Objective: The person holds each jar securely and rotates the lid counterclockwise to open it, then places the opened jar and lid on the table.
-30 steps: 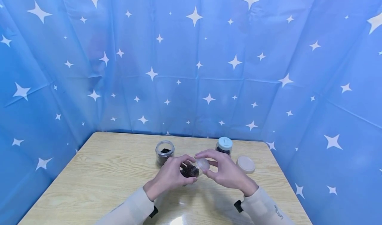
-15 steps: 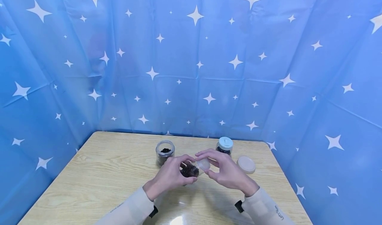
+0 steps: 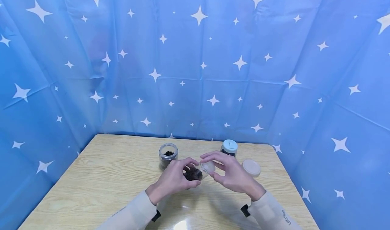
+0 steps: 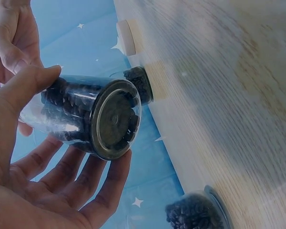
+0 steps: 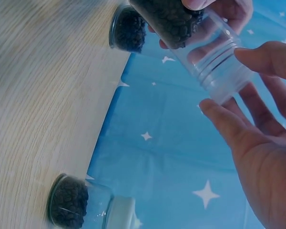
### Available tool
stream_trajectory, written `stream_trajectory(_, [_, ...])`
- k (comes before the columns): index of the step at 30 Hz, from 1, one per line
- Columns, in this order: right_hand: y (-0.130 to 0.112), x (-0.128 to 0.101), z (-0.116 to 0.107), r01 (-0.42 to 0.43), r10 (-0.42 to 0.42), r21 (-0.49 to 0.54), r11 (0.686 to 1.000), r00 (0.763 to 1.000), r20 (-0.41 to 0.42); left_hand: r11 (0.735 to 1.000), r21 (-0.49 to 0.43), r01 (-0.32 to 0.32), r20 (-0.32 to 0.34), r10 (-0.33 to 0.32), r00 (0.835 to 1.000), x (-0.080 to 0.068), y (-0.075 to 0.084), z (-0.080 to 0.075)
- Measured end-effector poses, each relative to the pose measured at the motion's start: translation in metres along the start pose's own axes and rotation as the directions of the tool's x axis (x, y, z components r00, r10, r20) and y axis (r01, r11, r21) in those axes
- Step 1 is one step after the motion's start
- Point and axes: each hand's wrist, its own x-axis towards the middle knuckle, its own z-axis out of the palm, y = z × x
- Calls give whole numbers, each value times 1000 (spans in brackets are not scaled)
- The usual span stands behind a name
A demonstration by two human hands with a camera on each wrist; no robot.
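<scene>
A clear jar (image 3: 194,174) of dark pieces is tilted above the table, its mouth to the right and its base turned toward the left wrist camera. My left hand (image 3: 174,177) grips its body, thumb on one side and fingers on the other. At the mouth, my right hand (image 3: 229,173) pinches a translucent lid (image 3: 209,167) by its rim between thumb and fingers. In the right wrist view, screw threads show just behind this translucent lid (image 5: 230,86). Whether the lid is seated or slightly lifted, I cannot tell.
Behind my left hand stands an uncovered jar (image 3: 165,161) of dark pieces. A jar with a light blue lid (image 3: 230,146) is behind my right hand. A round pale pink lid (image 3: 251,168) lies to its right on the wooden table (image 3: 100,175). Starry blue curtain (image 3: 182,60) surrounds the back and sides.
My right hand has shifted very slightly to the right with the translucent lid, and a little more of the jar's neck shows. The left hand and jar have stayed nearly still.
</scene>
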Motion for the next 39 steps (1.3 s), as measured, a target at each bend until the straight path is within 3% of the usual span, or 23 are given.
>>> stream_trajectory(20, [3,0,-7,-42,39,-42,998,997,-66,1000,1,6,-10,-6,1000,1,-1,-4])
stream_trajectory(39, [28,-6,-16,-125,109,-84,989,979,-172,1000,-6,12,-28,-12,1000,-1,-6,-4])
